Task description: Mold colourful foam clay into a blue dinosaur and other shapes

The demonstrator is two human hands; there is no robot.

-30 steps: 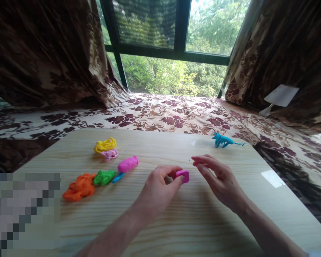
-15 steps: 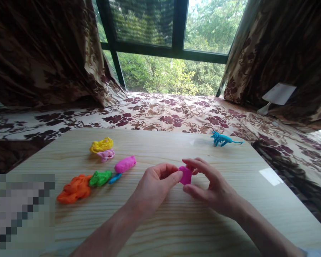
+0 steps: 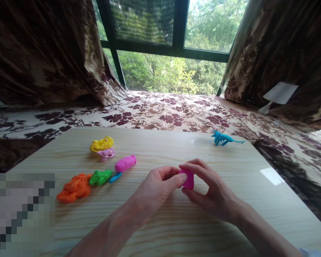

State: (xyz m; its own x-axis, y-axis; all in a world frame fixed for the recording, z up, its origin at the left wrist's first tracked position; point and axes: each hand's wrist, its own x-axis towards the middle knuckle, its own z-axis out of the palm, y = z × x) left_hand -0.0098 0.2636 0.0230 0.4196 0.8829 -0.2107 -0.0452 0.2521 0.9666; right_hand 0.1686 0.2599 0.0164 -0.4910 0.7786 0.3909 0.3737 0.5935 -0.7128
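Note:
A small magenta clay lump [image 3: 188, 179] is held just above the wooden table [image 3: 160, 221], pinched from both sides. My left hand [image 3: 160, 187] presses it with thumb and fingertips from the left. My right hand [image 3: 210, 189] closes on it from the right, index finger over the top and thumb beneath. Left of the hands lie a pink clay roll [image 3: 125, 163], a short blue clay piece [image 3: 115, 177], a green clay lump [image 3: 101, 177] and an orange clay lump [image 3: 75, 187].
A yellow clay coil [image 3: 102, 144] and a pale pink clay piece [image 3: 106, 154] lie further back on the left. A blue clay animal figure [image 3: 224, 138] stands near the table's far right edge. Floral fabric and a window lie beyond. A blurred patch covers the lower left.
My right hand, apart from the lump a second ago, has moved left and closed on it. The lump has been turned between both hands.

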